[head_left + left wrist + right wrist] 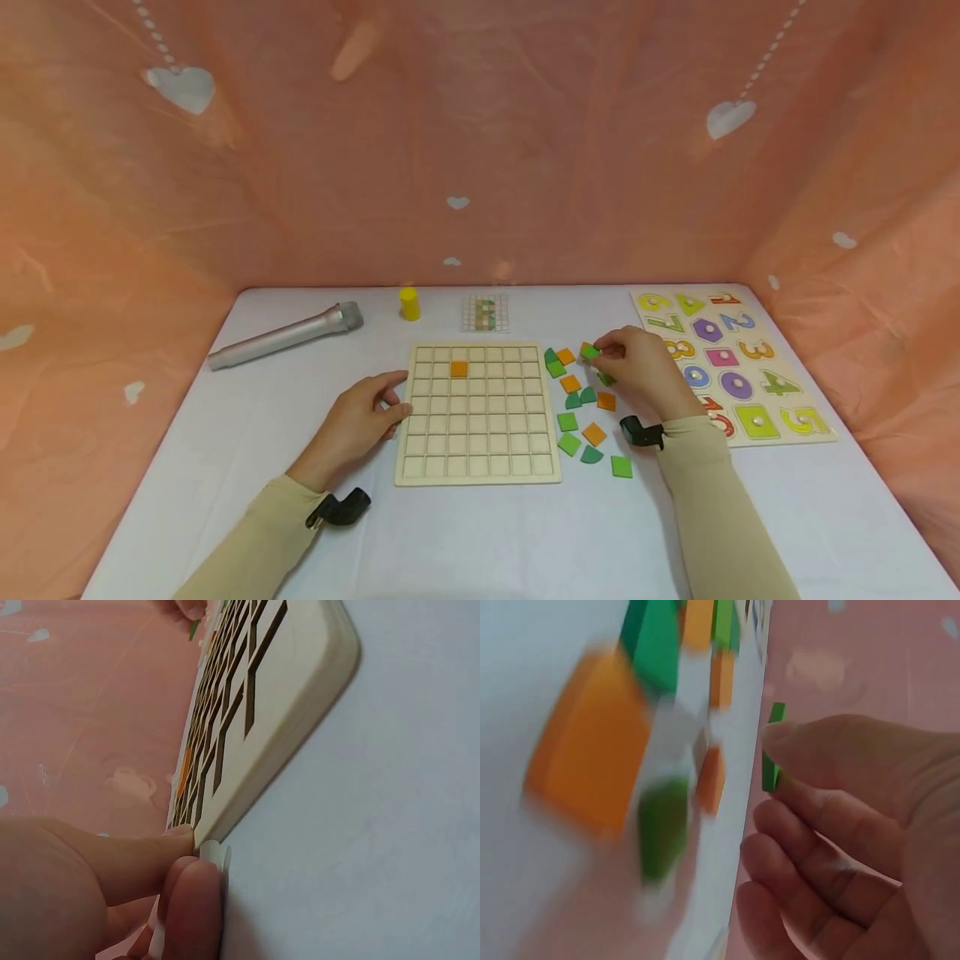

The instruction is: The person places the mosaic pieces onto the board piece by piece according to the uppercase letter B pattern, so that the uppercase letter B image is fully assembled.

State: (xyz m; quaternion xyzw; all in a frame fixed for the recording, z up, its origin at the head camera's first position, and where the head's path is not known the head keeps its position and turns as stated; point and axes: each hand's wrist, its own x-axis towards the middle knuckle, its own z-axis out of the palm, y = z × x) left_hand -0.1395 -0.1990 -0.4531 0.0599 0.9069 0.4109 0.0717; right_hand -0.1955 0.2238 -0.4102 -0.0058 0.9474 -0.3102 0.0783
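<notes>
My left hand (pixel 365 415) rests at the left edge of a pale wooden grid board (pixel 402 479), thumb and index fingertips touching its rim. In the left wrist view the thumb (pixel 142 862) lies against that rim, with another fingertip close beside it. One orange square tile (pixel 459 369) sits in a cell near the top of the board. Right of the board, my right hand (pixel 641 367) pinches a green tile (pixel 773 750) between thumb and index finger, raised over the loose pieces. Among these are an orange tile (pixel 592 746) and a dark green quarter-round piece (pixel 592 455).
A wooden number-and-shape puzzle (pixel 765 387) lies at the right, partly behind my right hand. Behind the grid board are a small patterned grid card (pixel 485 313) and a yellow cylinder (pixel 410 304). A silver microphone (pixel 288 335) lies at the back left. Pink cloth walls surround the white table.
</notes>
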